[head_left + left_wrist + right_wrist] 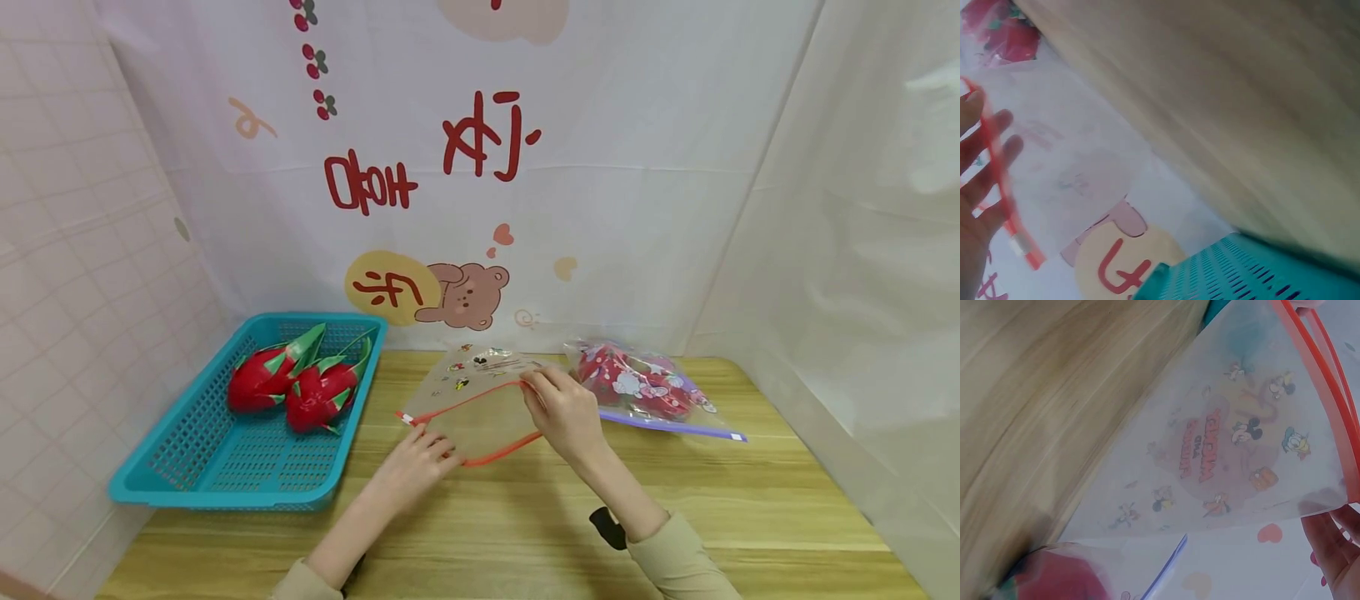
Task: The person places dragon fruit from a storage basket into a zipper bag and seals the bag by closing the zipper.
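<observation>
A clear plastic slider bag (442,392) with cartoon prints lies between my hands, its orange zip edges spread apart at the mouth. My left hand (420,458) holds the mouth near the white slider (407,417); in the left wrist view its fingers (979,178) overlap the orange strip. My right hand (566,417) pinches the other end of the orange edge between thumb and fingers. Through the film in the right wrist view, red lettering (1197,447) and cartoon figures show. The bag's bottom points towards the back wall.
At the left, a blue-green plastic basket (225,498) holds two red dragon fruits (258,382) with green leaves. A second clear bag (645,383), with a purple zip and red contents, lies at the back right. All stand on a wood-grain table (510,533) against a printed cloth backdrop.
</observation>
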The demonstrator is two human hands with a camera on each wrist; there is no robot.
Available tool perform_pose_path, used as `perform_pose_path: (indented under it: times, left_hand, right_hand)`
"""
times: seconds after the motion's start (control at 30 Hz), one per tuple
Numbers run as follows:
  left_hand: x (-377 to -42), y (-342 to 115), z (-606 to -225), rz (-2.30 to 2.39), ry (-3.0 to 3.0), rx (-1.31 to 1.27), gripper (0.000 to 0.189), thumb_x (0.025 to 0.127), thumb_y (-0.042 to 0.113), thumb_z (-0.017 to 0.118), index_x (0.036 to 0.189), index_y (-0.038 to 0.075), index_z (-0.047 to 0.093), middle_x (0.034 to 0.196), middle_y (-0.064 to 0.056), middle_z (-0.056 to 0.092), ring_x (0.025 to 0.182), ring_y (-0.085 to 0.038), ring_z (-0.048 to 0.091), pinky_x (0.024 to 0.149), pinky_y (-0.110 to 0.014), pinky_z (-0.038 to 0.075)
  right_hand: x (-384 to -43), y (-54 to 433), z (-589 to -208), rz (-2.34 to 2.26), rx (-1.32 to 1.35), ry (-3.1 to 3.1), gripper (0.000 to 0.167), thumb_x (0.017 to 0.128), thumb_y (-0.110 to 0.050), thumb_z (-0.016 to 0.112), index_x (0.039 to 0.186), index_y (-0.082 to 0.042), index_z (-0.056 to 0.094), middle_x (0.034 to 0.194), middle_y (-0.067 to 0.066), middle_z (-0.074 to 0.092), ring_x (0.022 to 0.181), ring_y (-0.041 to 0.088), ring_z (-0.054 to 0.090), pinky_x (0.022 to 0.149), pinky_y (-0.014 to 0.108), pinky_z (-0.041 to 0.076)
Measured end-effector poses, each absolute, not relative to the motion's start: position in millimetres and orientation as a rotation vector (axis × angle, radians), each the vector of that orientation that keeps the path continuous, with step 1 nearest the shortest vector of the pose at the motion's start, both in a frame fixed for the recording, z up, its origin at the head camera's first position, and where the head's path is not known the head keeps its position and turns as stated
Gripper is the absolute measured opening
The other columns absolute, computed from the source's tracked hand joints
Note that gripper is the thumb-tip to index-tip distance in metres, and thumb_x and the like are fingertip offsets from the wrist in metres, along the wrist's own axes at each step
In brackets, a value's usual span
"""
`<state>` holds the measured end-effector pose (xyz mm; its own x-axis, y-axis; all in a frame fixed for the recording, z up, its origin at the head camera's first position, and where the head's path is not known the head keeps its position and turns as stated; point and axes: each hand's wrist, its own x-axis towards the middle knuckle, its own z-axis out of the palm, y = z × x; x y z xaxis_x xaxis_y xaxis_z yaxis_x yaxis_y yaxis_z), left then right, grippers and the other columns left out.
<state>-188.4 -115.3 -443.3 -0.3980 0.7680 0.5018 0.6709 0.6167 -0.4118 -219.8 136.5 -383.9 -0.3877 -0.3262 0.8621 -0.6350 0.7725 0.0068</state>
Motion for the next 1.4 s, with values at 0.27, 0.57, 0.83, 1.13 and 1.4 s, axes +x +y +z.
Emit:
perform_pose_path:
  times: [0.27,0.57,0.83,1.13,1.4]
  left_hand:
    - [-167,-123,-396,-0.067,-2.418,-1.207,0.024,0.084,0.024,0.071,0.107,0.019,0.067,0.101,0.003,0.068,0.098,-0.016,0.063,0.086,-0.031,0.054]
    - [-182,-176,-306,-0.266,-2.889,-0.902,0.041,0.087,0.025,0.067,0.125,0.010,0.060,0.122,-0.012,0.064,0.110,-0.030,0.062,0.085,-0.044,0.055]
    - [-253,-250,-332,-0.101,-3.101,-0.520,0.071,0.086,0.033,0.066,0.141,-0.001,0.037,0.136,-0.033,0.045,0.122,-0.052,0.044,0.093,-0.062,0.044]
    - [-283,-281,-392,0.111,-3.033,-0.616,0.102,0.069,0.055,0.076,0.146,0.012,0.027,0.135,-0.029,0.046,0.126,-0.051,0.039,0.101,-0.068,0.032]
    - [-290,-284,-409,-0.015,-2.972,-0.636,0.109,0.052,0.049,0.089,0.141,0.016,0.035,0.127,-0.030,0.049,0.100,-0.044,0.058,0.079,-0.059,0.051]
  right_hand:
    - [-219,134,-383,0.402,0.724,-2.016,0.012,0.077,-0.009,0.073,0.089,-0.011,0.071,0.080,0.001,0.068,0.062,0.015,0.064,0.047,0.028,0.049]
    - [-221,135,-383,0.406,0.722,-2.022,0.013,0.076,-0.008,0.074,0.089,-0.011,0.071,0.081,0.000,0.069,0.060,0.015,0.063,0.045,0.028,0.047]
    - [-220,134,-384,0.405,0.732,-2.035,0.013,0.077,-0.009,0.074,0.089,-0.012,0.072,0.079,-0.001,0.068,0.056,0.011,0.058,0.042,0.024,0.043]
    - [-222,135,-385,0.406,0.736,-2.027,0.012,0.076,-0.008,0.073,0.088,-0.012,0.071,0.079,-0.001,0.068,0.058,0.012,0.060,0.043,0.025,0.044]
    - [-224,138,-386,0.404,0.737,-2.043,0.012,0.077,-0.009,0.073,0.088,-0.013,0.071,0.079,-0.002,0.068,0.057,0.010,0.058,0.043,0.023,0.043]
